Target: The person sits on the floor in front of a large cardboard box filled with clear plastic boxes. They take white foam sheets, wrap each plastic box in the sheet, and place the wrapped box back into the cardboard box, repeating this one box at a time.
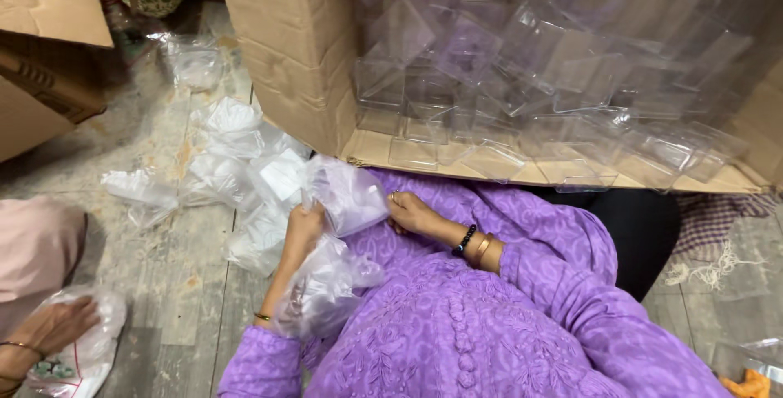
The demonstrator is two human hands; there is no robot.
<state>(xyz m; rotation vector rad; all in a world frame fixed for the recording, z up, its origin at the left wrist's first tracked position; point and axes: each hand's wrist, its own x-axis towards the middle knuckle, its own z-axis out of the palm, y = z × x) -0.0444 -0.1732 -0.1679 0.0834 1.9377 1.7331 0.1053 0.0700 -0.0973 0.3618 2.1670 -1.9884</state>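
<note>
My left hand (302, 231) grips a clear plastic bag (349, 194) with something white inside, held over my lap in purple cloth. My right hand (410, 212), with a black bead bracelet and a gold bangle at the wrist, pinches the bag's right edge. A second crumpled clear bag (322, 284) lies against my left forearm.
A large cardboard box (294, 55) lies on its side in front of me, full of clear plastic boxes (522, 80). A heap of clear bags with white contents (232, 161) lies on the wooden floor to the left. Another person's hand (49, 326) rests on a bag (86, 357) at bottom left.
</note>
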